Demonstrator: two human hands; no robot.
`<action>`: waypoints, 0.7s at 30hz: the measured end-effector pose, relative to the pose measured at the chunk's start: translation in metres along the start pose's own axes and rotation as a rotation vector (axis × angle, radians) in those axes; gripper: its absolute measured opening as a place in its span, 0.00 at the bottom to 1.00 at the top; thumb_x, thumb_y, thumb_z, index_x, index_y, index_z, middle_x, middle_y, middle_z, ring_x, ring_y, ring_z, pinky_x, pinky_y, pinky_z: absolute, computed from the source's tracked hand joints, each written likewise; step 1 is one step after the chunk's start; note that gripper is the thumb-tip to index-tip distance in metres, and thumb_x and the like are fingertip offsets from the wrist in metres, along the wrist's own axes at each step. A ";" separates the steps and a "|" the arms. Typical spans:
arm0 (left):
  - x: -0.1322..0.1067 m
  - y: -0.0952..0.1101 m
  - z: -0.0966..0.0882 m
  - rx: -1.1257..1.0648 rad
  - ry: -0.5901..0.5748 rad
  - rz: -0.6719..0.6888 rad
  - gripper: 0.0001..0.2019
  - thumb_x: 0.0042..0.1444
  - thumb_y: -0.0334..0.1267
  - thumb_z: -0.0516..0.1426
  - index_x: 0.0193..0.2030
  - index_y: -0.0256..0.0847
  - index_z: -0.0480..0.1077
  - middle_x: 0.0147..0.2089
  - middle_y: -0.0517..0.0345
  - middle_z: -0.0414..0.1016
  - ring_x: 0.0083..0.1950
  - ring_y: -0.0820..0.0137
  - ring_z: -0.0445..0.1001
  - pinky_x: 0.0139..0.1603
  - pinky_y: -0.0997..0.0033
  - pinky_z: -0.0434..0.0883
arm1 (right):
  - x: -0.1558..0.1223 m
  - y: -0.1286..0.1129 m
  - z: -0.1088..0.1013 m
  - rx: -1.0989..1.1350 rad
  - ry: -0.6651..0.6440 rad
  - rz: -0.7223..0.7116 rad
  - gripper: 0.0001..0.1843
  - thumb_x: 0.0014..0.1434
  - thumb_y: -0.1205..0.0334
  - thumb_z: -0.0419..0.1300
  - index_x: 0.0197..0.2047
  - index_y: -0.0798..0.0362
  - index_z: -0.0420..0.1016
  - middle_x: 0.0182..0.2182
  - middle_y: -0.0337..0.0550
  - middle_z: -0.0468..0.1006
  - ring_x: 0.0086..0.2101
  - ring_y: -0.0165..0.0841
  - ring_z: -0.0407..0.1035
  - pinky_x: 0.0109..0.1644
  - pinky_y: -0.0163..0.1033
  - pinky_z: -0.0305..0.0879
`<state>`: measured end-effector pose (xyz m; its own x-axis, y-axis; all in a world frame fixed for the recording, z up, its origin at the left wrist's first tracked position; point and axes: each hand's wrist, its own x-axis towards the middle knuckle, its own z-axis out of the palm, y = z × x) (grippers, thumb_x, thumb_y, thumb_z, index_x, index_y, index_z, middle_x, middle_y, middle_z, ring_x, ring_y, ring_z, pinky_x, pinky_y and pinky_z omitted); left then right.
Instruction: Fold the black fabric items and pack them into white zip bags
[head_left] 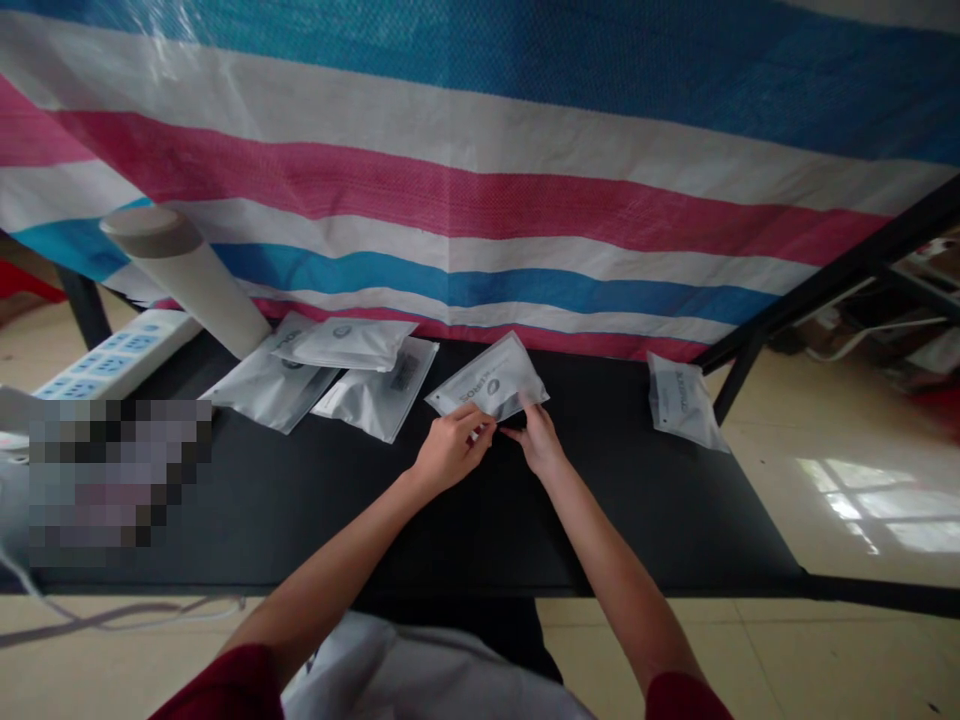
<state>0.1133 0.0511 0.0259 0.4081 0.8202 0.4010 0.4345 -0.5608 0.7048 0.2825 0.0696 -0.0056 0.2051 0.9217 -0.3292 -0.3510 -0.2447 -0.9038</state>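
A frosted zip bag (491,378) with dark printing lies tilted on the black table, both hands at its near edge. My left hand (455,447) pinches that edge near the middle, fingers closed. My right hand (537,436) grips the bag's right corner, with the thumb below and the fingers on top. What is inside the bag cannot be made out. Left of it lie several similar bags, one frosted bag (349,343) resting on top of the others. Another frosted bag (684,400) lies alone near the table's right end.
A pale bottle with a grey lid (191,285) stands at the back left beside a white power strip (120,355). A blurred-out item (120,480) lies at the left. Striped sheeting (480,210) hangs along the back edge. White cables (112,610) run by the front left.
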 end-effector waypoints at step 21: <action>-0.003 0.000 0.006 -0.077 -0.016 0.066 0.07 0.63 0.33 0.54 0.43 0.38 0.72 0.38 0.55 0.72 0.31 0.74 0.72 0.33 0.76 0.71 | -0.012 0.002 0.004 -0.033 -0.188 -0.001 0.25 0.46 0.42 0.69 0.39 0.52 0.77 0.34 0.41 0.78 0.32 0.33 0.72 0.35 0.38 0.71</action>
<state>0.1168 0.0476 0.0209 0.4466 0.7794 0.4394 0.3433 -0.6028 0.7203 0.2756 0.0592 -0.0018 0.0297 0.9612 -0.2744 -0.3201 -0.2509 -0.9135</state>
